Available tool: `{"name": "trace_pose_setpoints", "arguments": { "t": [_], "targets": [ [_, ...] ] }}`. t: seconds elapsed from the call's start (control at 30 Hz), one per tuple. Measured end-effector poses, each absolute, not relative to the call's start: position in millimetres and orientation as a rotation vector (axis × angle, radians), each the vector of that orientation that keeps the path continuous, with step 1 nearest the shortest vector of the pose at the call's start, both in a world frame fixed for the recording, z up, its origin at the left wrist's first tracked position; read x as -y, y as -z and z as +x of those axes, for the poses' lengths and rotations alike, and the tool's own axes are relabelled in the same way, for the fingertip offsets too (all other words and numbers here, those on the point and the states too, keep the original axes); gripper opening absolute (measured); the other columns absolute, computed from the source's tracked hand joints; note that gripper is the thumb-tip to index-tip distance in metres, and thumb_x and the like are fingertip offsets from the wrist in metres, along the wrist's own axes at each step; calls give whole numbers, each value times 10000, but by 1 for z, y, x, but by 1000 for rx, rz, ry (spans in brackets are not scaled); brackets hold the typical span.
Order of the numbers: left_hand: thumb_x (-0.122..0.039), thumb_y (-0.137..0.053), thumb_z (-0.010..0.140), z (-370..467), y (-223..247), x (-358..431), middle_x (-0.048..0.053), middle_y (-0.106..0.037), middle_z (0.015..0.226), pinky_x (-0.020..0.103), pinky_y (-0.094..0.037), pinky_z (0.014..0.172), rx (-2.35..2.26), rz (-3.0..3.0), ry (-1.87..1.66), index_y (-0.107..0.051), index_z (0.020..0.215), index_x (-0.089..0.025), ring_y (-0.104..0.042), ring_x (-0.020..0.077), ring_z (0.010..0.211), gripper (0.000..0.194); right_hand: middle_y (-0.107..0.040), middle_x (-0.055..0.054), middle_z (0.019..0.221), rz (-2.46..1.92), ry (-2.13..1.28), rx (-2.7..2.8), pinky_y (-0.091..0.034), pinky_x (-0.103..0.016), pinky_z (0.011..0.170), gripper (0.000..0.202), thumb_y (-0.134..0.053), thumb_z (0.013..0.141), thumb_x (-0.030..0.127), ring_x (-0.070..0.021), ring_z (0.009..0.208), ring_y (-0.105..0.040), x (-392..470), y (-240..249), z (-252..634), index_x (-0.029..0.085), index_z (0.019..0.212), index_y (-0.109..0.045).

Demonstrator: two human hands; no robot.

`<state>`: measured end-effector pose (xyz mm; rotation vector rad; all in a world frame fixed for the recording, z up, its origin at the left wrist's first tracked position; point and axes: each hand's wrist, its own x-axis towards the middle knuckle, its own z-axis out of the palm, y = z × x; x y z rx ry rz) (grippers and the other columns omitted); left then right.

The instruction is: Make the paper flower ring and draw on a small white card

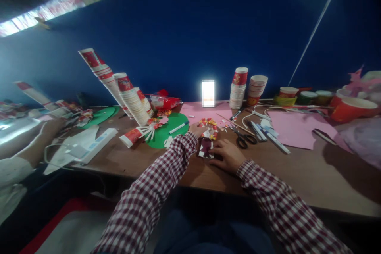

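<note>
My left hand (197, 130) reaches to the left edge of a ring-shaped red, yellow and white craft piece (212, 129); its fingertips are too small and blurred to read. My right hand (228, 154) rests with fingers apart at the right edge of a small dark and white picture piece (206, 148), which lies on the table just below the ring. Black scissors (245, 139) lie to the right of my right hand. To the left, a green paper disc (157, 141) bears a marker (178, 127) and a white cut-out (168, 141).
Stacked paper cups (131, 97) lean at the left, and more cups (238, 87) stand at the back. Pink paper (294, 129), markers (275, 141) and orange cups (354, 110) are on the right. A power strip (97, 145) lies near another person's arm (38, 143).
</note>
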<state>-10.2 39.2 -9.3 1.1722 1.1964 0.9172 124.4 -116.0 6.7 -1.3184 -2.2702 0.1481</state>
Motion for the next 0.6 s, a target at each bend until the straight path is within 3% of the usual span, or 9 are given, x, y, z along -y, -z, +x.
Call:
{"name": "trace_pose_setpoints", "arguments": {
  "t": [0.23,0.33,0.43,0.5,0.6],
  "targets": [
    [-328,-535,896,-17,-7,-24,72,-587,1082,371,-522,794,-1315,1462,-748,-557,1105,-131,-594,176,927,288,-624,-78,1028,-1313,-143,2273,-417,-378,847,313,-645,782,452,-231,954,-516,116,-8,123,253,1016,-702],
    [-359,-652,802,-22,-17,-17,24,-615,817,284,-498,683,-1359,1577,-772,-621,840,-100,-587,148,763,263,-625,-84,1027,-1314,-138,2274,-417,-378,840,305,-655,776,434,-233,952,-519,117,-9,123,252,1016,-703],
    [-384,-771,642,-25,-23,-12,-14,-537,556,224,-417,570,-1364,1673,-815,-599,604,-109,-535,128,615,326,-627,-89,1024,-1317,-136,2277,-421,-376,830,313,-661,769,439,-235,948,-523,117,-9,123,252,1017,-706],
    [-398,-778,615,-27,-24,-10,-15,-543,535,218,-402,552,-1347,1723,-846,-617,617,-119,-527,124,584,322,-628,-87,1030,-1317,-135,2282,-423,-373,829,319,-659,770,444,-233,947,-525,117,-9,124,255,1024,-704],
    [-391,-760,638,-34,-21,-5,24,-635,696,227,-445,614,-1338,1777,-934,-649,801,-128,-578,144,662,328,-627,-87,1040,-1320,-131,2286,-423,-372,826,317,-660,771,433,-230,939,-527,116,-10,123,258,1032,-703]
  ]
}}
